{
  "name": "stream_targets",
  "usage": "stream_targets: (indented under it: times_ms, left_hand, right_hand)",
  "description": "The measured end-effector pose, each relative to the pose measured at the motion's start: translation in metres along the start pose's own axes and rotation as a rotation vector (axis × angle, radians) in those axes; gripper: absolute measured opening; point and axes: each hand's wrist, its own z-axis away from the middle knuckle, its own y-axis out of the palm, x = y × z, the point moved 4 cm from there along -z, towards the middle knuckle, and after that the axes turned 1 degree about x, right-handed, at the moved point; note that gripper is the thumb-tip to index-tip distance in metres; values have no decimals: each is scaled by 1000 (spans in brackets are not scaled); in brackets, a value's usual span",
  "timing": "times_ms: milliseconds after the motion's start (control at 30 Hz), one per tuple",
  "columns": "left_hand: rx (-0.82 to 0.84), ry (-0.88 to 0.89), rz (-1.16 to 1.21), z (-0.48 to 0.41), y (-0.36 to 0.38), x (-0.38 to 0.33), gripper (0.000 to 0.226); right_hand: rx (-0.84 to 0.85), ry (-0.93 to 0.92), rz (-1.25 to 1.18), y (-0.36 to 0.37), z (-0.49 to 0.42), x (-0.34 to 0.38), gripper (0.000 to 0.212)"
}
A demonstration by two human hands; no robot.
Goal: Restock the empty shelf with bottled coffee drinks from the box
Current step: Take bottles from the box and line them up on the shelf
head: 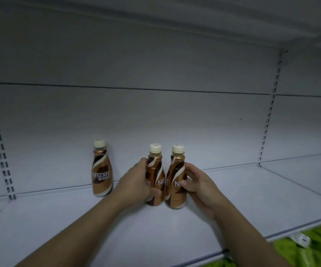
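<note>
Three brown coffee bottles with cream caps stand upright on the white shelf [252, 199]. One bottle [101, 170] stands alone at the back left, against the rear panel. My left hand [136, 184] grips the middle bottle [155, 176] from its left side. My right hand [198, 184] grips the right bottle [177, 178] from its right side. These two bottles stand side by side, touching or nearly so, in the middle of the shelf. The box is out of view.
The shelf's rear panel [175, 122] and slotted uprights [267, 120] frame the bay. Another shelf board sits overhead. Green packaged goods [310, 247] lie below the shelf's front edge at the lower right.
</note>
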Motion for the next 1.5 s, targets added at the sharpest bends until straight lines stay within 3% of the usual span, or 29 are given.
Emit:
stream_targets:
  times_ms: [100,267,367,467,567,667,933,1200,1500]
  left_hand:
    - [32,39,-186,-7,-12,3,78]
    - [89,144,123,-20,-44,-11,96]
    - [85,256,47,-34,-58,-22,76]
    - [87,299,-56,-44,-61,-24,40]
    - [-28,317,-316,-50,-66,-23,37]
    - [-160,334,-518,-53,-78,-19,42]
    - [-302,223,-898,-57,-101,-2,50]
    - [-290,109,-852,-72,-108,12,50]
    - [-246,87,-897,-75,-110,17,51]
  right_hand:
    - [62,19,7,7,-5,1,55]
    - [24,65,368,7,1,16,48]
    - [-59,66,589,14,3,19,31]
    - [-161,70,681,23,1,17,34]
    - [-196,88,742,33,-8,15,40]
    - [-234,93,703,42,-20,6,40]
    - [-269,111,538,87,-69,-12,35]
    - [-320,-23,544,94,-66,-26,43]
    - [-301,-39,604,97,-70,-31,45]
